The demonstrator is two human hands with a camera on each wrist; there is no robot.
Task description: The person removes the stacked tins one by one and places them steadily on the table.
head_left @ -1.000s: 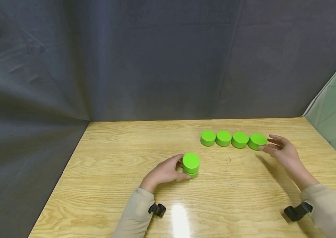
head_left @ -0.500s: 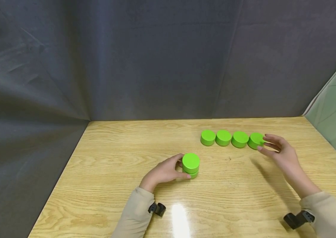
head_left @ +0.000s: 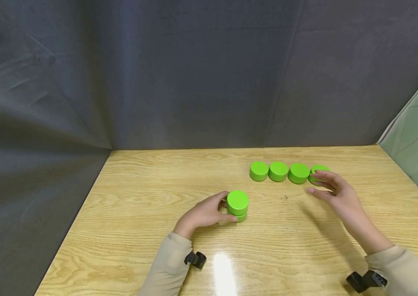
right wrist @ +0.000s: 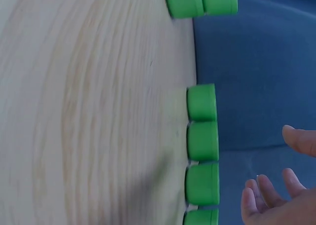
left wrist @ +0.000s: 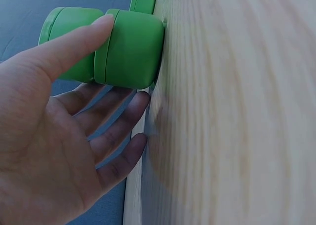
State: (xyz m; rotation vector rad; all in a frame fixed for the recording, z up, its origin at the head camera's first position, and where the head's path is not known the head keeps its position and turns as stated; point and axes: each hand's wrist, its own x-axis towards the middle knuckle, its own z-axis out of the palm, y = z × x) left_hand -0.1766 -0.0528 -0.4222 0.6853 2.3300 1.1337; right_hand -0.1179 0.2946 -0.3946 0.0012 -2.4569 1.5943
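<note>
Two short green round boxes are stacked one on the other, with the upper box [head_left: 238,201] on the lower box [head_left: 239,217]. My left hand [head_left: 205,211] grips this stack from its left side. In the left wrist view the thumb [left wrist: 74,46] lies along the boxes, its tip at the seam between them, and the fingers pass around the other side. My right hand [head_left: 338,199] is apart from the boxes, fingers loosely bent and holding nothing. In the head view it partly covers the rightmost green box [head_left: 319,167] of a row.
Side by side with that box, the row holds more matching green boxes [head_left: 258,171] on the wooden table [head_left: 138,205]. A dark cloth [head_left: 201,82] hangs along the back and left edges. At the right stands a green patterned panel [head_left: 416,135].
From the row's right end, my right hand has moved left and slightly toward me. The rightmost box shifted slightly left early on. My left hand has stayed on the stack.
</note>
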